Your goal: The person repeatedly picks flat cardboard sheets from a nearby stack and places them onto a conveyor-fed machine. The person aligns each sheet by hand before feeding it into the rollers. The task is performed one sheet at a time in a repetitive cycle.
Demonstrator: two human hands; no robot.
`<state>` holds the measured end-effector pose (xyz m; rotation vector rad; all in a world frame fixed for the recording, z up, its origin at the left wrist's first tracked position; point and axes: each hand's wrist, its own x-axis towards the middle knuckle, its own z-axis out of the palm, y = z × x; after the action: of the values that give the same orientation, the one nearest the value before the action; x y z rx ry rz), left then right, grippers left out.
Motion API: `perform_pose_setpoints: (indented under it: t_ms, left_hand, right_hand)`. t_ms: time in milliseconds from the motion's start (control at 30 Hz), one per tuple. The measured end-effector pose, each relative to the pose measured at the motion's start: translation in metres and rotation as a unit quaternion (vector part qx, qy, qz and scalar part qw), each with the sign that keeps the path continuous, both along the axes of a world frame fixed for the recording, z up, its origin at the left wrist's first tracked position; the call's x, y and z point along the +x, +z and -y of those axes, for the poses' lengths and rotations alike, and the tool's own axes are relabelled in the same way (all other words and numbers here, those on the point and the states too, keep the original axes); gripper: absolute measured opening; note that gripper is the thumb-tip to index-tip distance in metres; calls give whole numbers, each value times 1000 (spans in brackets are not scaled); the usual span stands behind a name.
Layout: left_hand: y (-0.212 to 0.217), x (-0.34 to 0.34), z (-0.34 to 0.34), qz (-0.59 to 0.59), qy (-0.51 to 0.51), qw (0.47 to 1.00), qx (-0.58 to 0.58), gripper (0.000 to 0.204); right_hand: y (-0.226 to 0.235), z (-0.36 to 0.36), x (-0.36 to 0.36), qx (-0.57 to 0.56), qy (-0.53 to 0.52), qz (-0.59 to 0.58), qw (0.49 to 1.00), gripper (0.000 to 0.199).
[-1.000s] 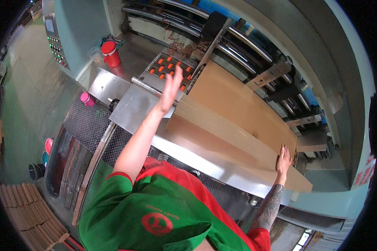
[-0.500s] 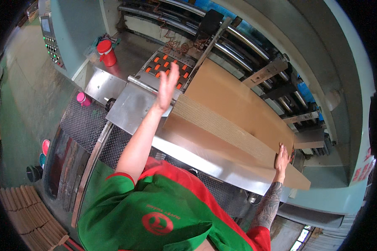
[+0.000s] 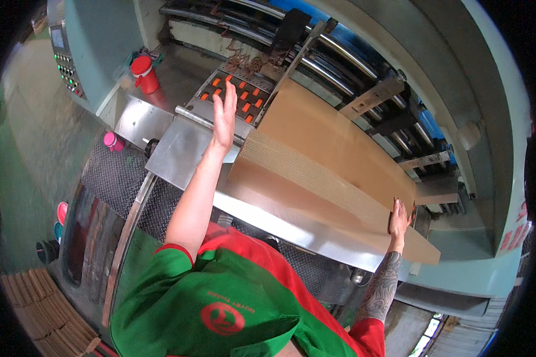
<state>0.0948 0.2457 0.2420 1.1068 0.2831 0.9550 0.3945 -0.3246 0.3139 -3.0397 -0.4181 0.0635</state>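
Note:
A stack of brown corrugated cardboard sheets (image 3: pixel 327 140) lies on the machine's metal feed table, its fluted edges facing me. My left hand (image 3: pixel 224 122) is raised just off the stack's left end, open, fingers stretched and held upright. There is a small gap between it and the cardboard. At the other end, my right hand (image 3: pixel 400 218) is open, its palm side against the right end of the stack and fingers extended. Neither hand grips anything.
Steel rollers (image 3: pixel 330 71) and metal guide plates (image 3: pixel 372 98) stand behind the stack. Orange feed wheels (image 3: pixel 247 107) lie past my left hand. A red jug (image 3: pixel 145 75), a pink cup (image 3: pixel 114 141) and a control panel (image 3: pixel 65 59) are at left. Cardboard bundles (image 3: pixel 44 309) lie lower left.
My left hand has drawn slightly left, away from the stack's end. My right hand stays at the right end. The whole view has shifted a little.

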Motion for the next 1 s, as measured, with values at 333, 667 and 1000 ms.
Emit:
perform_pose_setpoints:
  t_ms: [333, 667, 1000]
  left_hand:
    - [-14, 22, 0, -41, -123, 992, 11, 98]
    - [-7, 24, 1, -57, -227, 972, -8, 98]
    - [19, -24, 29, -31, -127, 991, 37, 96]
  right_hand:
    - [1, 1, -3, 13, -6, 5, 1000, 68]
    - [0, -1, 2, 9, -7, 9, 1000, 68]
    - [-1, 1, 1, 18, 0, 13, 1000, 70]
